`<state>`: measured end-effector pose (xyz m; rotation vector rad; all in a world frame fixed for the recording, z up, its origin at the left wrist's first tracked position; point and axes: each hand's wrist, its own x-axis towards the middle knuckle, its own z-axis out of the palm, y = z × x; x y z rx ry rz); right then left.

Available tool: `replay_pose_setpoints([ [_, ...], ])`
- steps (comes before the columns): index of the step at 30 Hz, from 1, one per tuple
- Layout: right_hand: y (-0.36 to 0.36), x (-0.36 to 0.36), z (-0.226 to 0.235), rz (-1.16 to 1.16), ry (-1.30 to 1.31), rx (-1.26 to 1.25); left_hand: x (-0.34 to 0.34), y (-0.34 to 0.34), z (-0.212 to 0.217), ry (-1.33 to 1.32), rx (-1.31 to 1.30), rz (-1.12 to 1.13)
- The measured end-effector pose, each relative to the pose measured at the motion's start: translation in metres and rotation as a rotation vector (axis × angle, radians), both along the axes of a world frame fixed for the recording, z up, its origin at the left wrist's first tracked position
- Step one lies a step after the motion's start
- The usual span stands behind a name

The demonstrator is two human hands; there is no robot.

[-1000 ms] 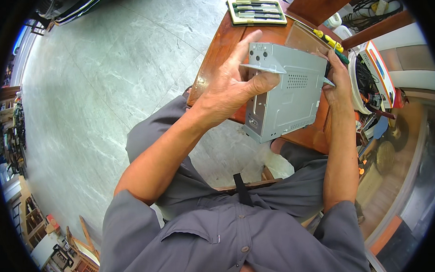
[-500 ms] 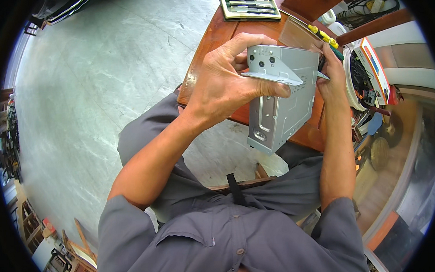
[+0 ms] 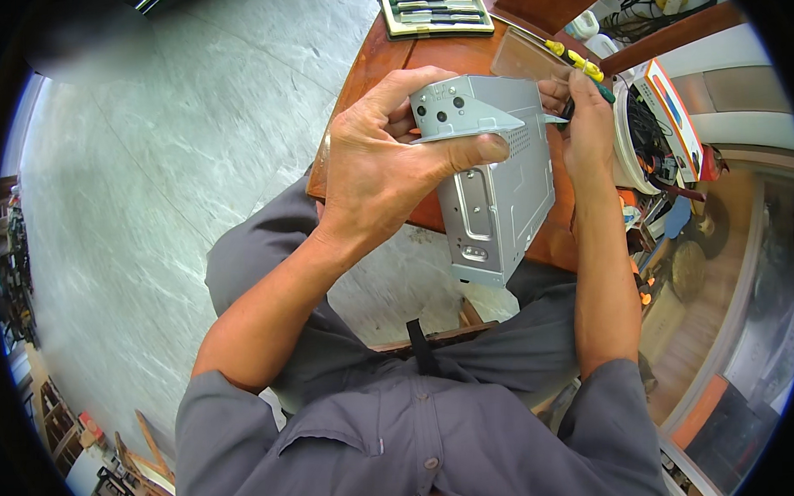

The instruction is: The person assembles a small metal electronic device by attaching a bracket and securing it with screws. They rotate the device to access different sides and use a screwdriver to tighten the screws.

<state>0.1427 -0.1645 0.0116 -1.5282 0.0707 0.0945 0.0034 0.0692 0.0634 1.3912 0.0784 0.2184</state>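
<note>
- Head view, centre of the frame: the left hand [image 3: 386, 174] has its grip closed over the top corner of a grey metal casing [image 3: 495, 188], thumb along a folded flange, holding it upright above the lap so a side panel faces the person.
- The right hand [image 3: 585, 123], upper right, is closed on the casing's far edge, steadying it.
- Behind it lies the wooden counter [image 3: 382, 60], with a tool set case [image 3: 437, 9] at its far end.

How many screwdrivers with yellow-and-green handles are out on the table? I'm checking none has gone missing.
2, side by side on the wooden table at its far right edge: one screwdriver and the other screwdriver, just above the right hand. Others may be hidden.
</note>
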Motion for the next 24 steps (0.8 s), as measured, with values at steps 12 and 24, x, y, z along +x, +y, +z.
replay_pose_setpoints([
  [12, 0.015, -0.006, -0.022, 0.173, -0.267, -0.395, 0.007, 0.000, -0.003, -0.026, 0.074, 0.066],
  [24, 0.017, -0.003, -0.031, 0.132, -0.304, -0.435, 0.016, 0.005, -0.004, -0.396, 0.604, 0.094],
])
